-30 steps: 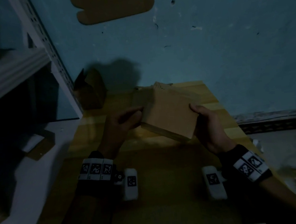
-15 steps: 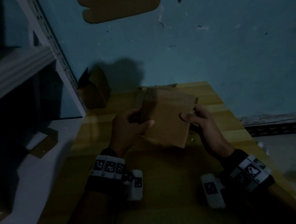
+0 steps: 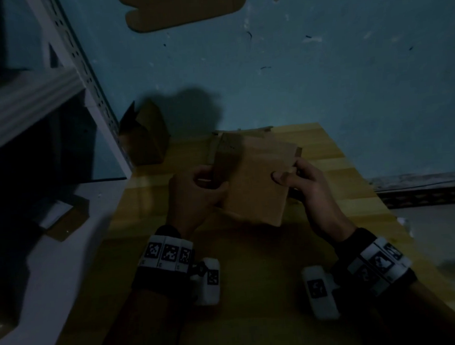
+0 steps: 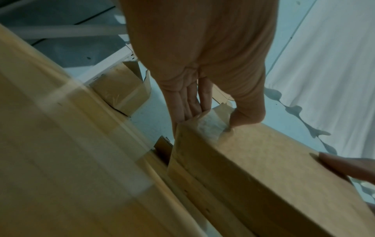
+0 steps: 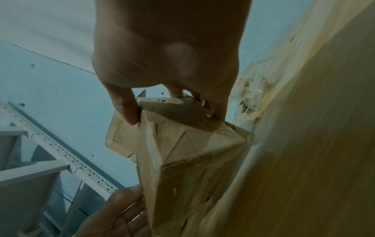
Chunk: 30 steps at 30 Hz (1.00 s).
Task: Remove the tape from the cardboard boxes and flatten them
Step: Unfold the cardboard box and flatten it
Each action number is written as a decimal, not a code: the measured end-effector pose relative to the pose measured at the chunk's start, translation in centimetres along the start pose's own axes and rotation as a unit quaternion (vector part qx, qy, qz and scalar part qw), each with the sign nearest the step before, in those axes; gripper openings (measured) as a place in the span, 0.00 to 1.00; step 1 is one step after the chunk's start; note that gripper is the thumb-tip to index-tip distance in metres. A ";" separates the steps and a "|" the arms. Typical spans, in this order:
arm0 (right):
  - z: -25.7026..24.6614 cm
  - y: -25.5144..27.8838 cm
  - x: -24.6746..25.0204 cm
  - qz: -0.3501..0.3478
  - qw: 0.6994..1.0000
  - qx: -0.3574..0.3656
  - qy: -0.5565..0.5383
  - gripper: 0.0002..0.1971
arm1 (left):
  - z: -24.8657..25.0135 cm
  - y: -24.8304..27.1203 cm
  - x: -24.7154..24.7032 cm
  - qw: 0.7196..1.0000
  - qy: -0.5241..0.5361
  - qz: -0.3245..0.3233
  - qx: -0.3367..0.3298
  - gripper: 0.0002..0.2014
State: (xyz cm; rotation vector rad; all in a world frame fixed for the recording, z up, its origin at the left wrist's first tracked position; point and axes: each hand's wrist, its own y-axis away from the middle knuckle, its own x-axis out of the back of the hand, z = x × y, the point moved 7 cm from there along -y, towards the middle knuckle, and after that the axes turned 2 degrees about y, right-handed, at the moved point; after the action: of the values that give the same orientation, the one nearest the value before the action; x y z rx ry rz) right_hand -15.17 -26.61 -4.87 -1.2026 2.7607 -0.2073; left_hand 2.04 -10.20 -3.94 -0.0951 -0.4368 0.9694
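The room is dim. A blue-green painted wall (image 3: 320,58) fills the background, with a flat brown cardboard cutout (image 3: 182,11) against it up high. To the left stands a white metal shelving rack (image 3: 79,69) with perforated uprights, and a pale ledge beneath it carries a small brown-and-white packet (image 3: 59,213). In front of the person runs a yellow wooden plank surface (image 3: 342,180), its far end meeting the wall.

At the surface's far left corner, beside the rack, sits a small brown cardboard box with raised flaps (image 3: 146,140), well apart from the hands. Some flat cardboard pieces (image 3: 258,131) lie just behind the thing being worked on.

That thing is a brown, shallow rectangular cardboard box (image 3: 256,181), held tilted above the middle of the surface between both hands. The left hand (image 3: 193,193) has its grip closed round the box's left end, fingers behind and thumb in front; the left wrist view shows the thumb tip pressing at a strip of pale tape (image 4: 211,123) wrapped over the corner. The right hand (image 3: 308,185) pinches the box's right edge, thumb on the top face and fingers curled underneath.

Both wrists wear black bands with white square-patterned markers (image 3: 170,253).
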 end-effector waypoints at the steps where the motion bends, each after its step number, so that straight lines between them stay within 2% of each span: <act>1: 0.0 0.0 0.0 0.001 1.000 0.000 0.000 0.23 | 0.0 0.0 0.0 1.000 -0.003 -0.002 -0.002 0.18; 7: -0.4 0.0 -0.1 0.014 0.999 0.015 -0.030 0.24 | 0.7 0.1 0.2 0.999 0.029 0.034 -0.007 0.19; 11: -0.4 -0.2 -0.1 0.021 0.999 0.017 -0.033 0.24 | 1.6 0.3 0.0 0.996 0.072 0.044 -0.013 0.28; 17: -0.2 -0.2 -0.2 0.028 0.999 0.023 -0.007 0.24 | 0.5 -0.1 -0.2 0.994 0.082 0.062 0.036 0.21; 22: -0.6 -0.1 0.1 0.032 0.999 0.019 -0.009 0.25 | 0.9 -0.3 -0.3 0.993 0.100 0.055 0.025 0.19; 25: -0.6 -0.1 0.1 0.036 0.999 0.015 -0.017 0.24 | 0.9 -0.3 -0.1 0.992 0.098 0.084 0.015 0.16; 27: -0.5 -0.1 0.1 0.038 0.999 0.014 -0.022 0.21 | 0.9 -0.2 0.3 0.991 0.065 0.112 0.010 0.12; 30: -0.6 -0.1 0.1 0.039 0.999 0.029 -0.006 0.20 | 0.9 -0.2 0.1 0.994 -0.014 0.107 0.010 0.07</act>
State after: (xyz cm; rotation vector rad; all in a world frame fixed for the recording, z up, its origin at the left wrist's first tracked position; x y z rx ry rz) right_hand -15.29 -26.68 -4.26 -1.0764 2.7648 -0.2680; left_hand 1.82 -10.34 -3.04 -0.1124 -0.4486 1.1874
